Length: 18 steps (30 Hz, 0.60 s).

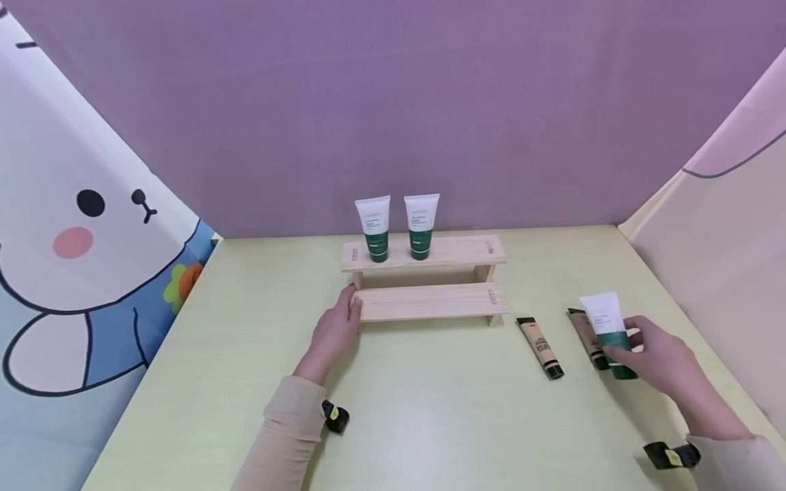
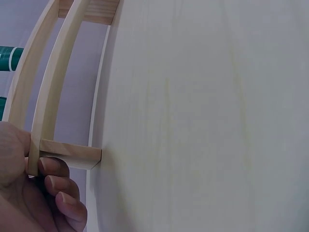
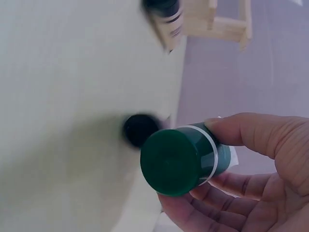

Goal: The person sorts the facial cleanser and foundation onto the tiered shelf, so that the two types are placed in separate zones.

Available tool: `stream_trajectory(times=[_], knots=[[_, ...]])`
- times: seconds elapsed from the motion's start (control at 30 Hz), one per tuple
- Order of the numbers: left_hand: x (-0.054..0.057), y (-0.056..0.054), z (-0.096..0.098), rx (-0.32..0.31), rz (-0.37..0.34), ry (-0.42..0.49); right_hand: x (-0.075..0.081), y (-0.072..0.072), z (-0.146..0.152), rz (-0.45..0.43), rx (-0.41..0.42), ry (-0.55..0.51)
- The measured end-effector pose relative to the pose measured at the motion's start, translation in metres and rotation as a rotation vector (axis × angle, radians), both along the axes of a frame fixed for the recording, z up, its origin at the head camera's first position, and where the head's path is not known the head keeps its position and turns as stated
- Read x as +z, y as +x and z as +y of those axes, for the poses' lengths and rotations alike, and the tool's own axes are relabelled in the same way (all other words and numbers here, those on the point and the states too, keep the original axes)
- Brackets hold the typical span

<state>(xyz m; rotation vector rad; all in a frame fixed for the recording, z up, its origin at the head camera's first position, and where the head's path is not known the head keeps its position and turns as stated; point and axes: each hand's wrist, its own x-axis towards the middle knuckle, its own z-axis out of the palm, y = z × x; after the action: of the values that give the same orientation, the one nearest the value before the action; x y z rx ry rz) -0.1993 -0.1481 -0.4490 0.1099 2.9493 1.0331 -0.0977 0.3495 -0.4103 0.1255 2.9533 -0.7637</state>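
Note:
A two-step wooden stand is on the table, and my left hand grips the left end of its lower step. In the left wrist view the thumb and curled fingers close round that board's end. Two white-and-green squeeze tubes stand cap-down on the upper step. My right hand holds a third white-and-green squeeze tube, cap downward, between thumb and fingers. Its green cap faces the right wrist camera. Behind it, a beige tube with black ends is partly hidden.
Another beige tube with black ends lies on the table, right of the stand. A purple backdrop rises behind the table. Printed cloth panels border both sides, the left one with a cartoon animal.

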Motion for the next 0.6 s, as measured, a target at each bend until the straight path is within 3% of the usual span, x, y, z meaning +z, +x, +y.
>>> stream_trajectory(times=[0.33,0.6], knots=[[-0.001,-0.001,-0.001,0.006,0.010,0.005,0.017,-0.007,-0.037,0.163,0.036,-0.050],[0.001,0.001,0.000,0.006,0.000,0.000,0.027,-0.019,-0.064,0.207,0.064,-0.141]])
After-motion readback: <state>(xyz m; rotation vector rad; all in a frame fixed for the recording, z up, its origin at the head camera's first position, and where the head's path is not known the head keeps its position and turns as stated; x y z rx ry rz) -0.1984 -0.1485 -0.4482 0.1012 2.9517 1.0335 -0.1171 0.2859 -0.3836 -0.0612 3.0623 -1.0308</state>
